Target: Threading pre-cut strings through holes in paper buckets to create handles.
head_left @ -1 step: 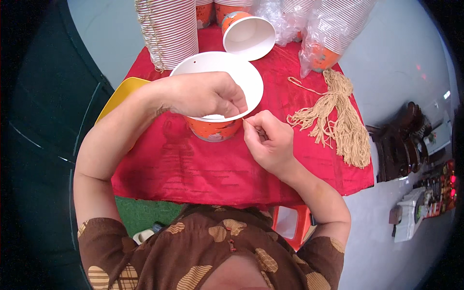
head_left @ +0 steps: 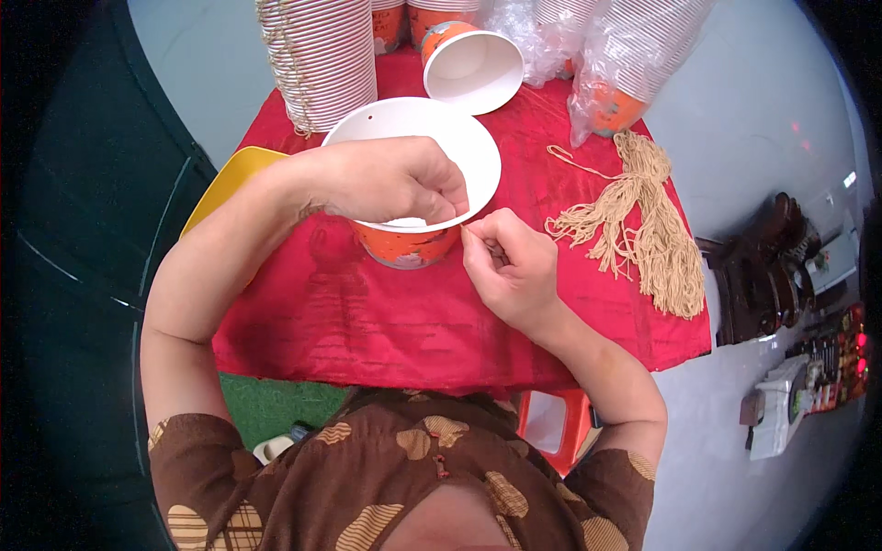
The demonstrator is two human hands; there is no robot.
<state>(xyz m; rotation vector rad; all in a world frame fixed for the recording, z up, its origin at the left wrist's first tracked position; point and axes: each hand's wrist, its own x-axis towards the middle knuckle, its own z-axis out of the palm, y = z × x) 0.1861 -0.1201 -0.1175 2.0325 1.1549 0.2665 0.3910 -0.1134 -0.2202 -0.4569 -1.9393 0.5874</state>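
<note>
A paper bucket point(head_left: 404, 248) with an orange printed outside and white inside stands upright on the red-covered table in front of me. A small dark hole shows in its far left wall. My left hand point(head_left: 404, 179) reaches over the rim from the left, its fingers closed and bent down inside the right part of the bucket; what they grip is hidden. Just outside the rim, my right hand point(head_left: 514, 266) pinches a short tan bit of string point(head_left: 463, 226) between thumb and forefinger. To the right lies a bundle of tan strings point(head_left: 657, 220), one strand straying left.
A tall stack of nested buckets point(head_left: 322, 69) stands at the back left. Behind my bucket another bucket point(head_left: 473, 73) lies tipped, beside plastic-wrapped bucket stacks point(head_left: 614, 106). A yellow object point(head_left: 225, 184) sits under my left forearm. The red tablecloth point(head_left: 404, 340) ends near my body.
</note>
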